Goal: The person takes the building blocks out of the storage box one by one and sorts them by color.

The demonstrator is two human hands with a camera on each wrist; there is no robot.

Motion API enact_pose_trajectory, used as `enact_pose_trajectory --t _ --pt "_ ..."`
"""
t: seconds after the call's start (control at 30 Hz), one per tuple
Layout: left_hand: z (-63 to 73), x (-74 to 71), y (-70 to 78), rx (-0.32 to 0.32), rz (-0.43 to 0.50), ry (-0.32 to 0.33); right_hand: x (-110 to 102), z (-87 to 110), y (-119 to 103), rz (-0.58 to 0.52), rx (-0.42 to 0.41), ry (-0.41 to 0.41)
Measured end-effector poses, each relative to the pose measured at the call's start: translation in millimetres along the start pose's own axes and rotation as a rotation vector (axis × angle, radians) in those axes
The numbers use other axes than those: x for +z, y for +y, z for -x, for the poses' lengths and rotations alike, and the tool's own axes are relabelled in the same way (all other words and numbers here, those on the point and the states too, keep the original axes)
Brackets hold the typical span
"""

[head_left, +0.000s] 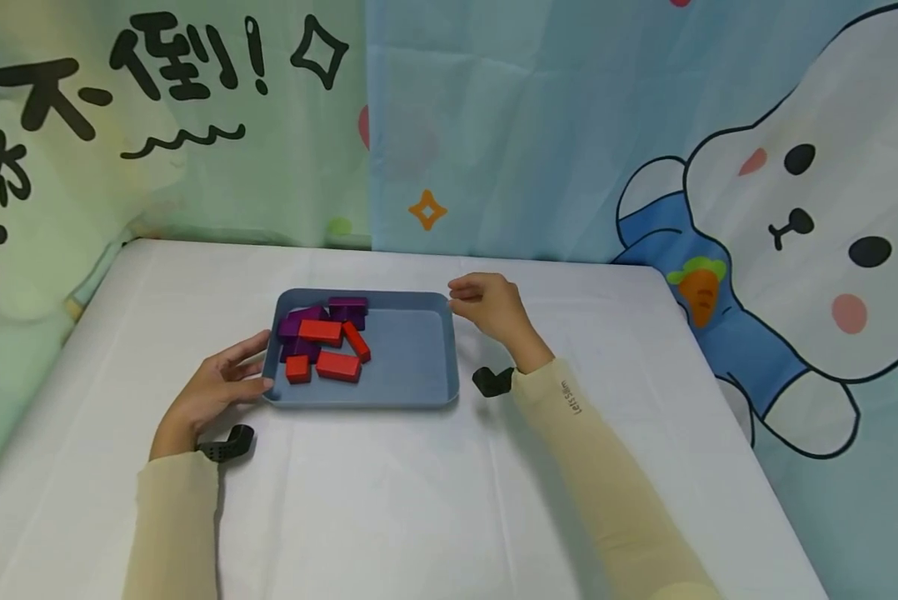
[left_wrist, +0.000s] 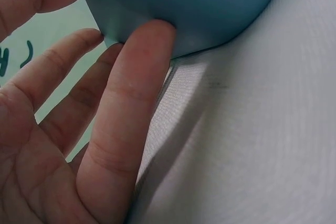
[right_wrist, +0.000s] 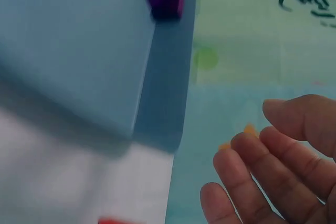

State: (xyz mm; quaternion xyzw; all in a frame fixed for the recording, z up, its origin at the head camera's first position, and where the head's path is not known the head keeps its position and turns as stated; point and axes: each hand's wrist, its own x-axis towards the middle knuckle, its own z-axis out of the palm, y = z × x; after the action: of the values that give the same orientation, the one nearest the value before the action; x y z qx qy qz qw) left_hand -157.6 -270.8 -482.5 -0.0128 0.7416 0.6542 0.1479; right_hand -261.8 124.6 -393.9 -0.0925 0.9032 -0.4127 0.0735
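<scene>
A shallow blue-grey tray (head_left: 411, 358) sits near the far side of the table. Grouped in its left part are red blocks (head_left: 338, 367) and purple blocks (head_left: 348, 310), some leaning on one another. My left hand (head_left: 220, 379) is at the tray's left end, its thumb (left_wrist: 139, 66) against the outer wall and its other fingers spread along that side. Just off the far right corner is my right hand (head_left: 490, 308), fingers loosely bent and holding nothing. In the right wrist view, a gap shows between its fingertips (right_wrist: 227, 163) and the tray wall (right_wrist: 163, 93).
A white cloth (head_left: 389, 500) covers the table. Behind it hang printed curtains (head_left: 494, 125) with a cartoon animal (head_left: 809, 208) on the right. Each wrist wears a black camera, one on the left (head_left: 227, 444) and one on the right (head_left: 492, 382).
</scene>
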Motion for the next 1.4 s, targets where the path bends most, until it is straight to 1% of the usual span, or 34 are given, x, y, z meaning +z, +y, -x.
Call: enact_pose_trajectory --t 0.1,0.27,0.47,0.6,0.9,1.1,1.4 --pt "-1.6 -0.1 -0.5 0.000 -0.005 -0.004 12 2.3 -9 -0.035 -0.012 -0.020" --pt "-3.4 -0.9 -1.5 0.000 -0.013 -0.007 32 2.1 -21 -0.089 0.002 -0.044" --pt "-4.5 -1.0 -0.4 0.010 -0.011 -0.009 57 -0.4 -30 -0.104 0.025 -0.058" --pt "-5.0 -1.3 0.4 0.014 -0.011 -0.011 72 -2.2 -32 -0.104 0.030 -0.077" --pt "-4.7 -0.6 1.0 0.012 0.009 -0.008 101 -3.3 -39 -0.034 0.104 -0.114" --pt "-3.8 -1.6 0.3 0.019 0.011 -0.011 117 -4.4 -41 -0.004 0.133 -0.113" --pt "-2.1 -3.1 -0.2 0.014 0.014 -0.005 128 -6.8 -42 0.031 0.157 -0.086"
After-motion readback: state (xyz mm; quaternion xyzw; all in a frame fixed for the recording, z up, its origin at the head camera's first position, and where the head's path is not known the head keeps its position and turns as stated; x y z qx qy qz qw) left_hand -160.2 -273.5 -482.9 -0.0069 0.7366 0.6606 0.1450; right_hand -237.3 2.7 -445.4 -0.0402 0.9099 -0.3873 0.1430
